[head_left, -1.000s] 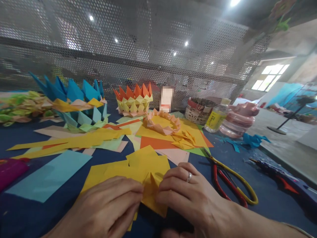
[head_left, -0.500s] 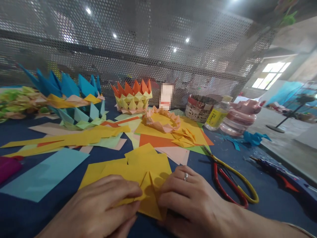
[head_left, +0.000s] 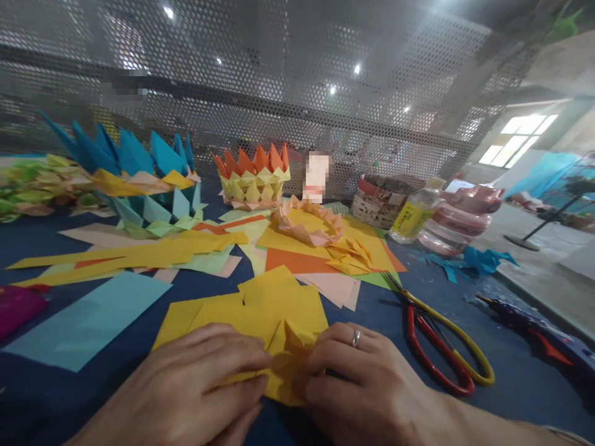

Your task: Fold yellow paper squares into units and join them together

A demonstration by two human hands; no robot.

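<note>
A small folded piece of yellow paper lies between my hands at the front of the table, its upper flaps lifted in a peak. My left hand pinches its left side between thumb and fingers. On its right side my right hand, with a ring on one finger, has its fingers curled over the edge; the thumb is mostly hidden. Just beyond both hands, flat yellow sheets overlap on the dark blue table.
Scissors and a glue gun lie to the right. A light blue sheet is at left. Behind stand a blue paper crown, an orange-and-yellow one, a peach paper ring, a bottle and a pink jug.
The right part of the folded yellow paper has been bent, so its two narrow creased edges now form a raised flap. Both hands keep their hold. The whole view has shifted slightly.
</note>
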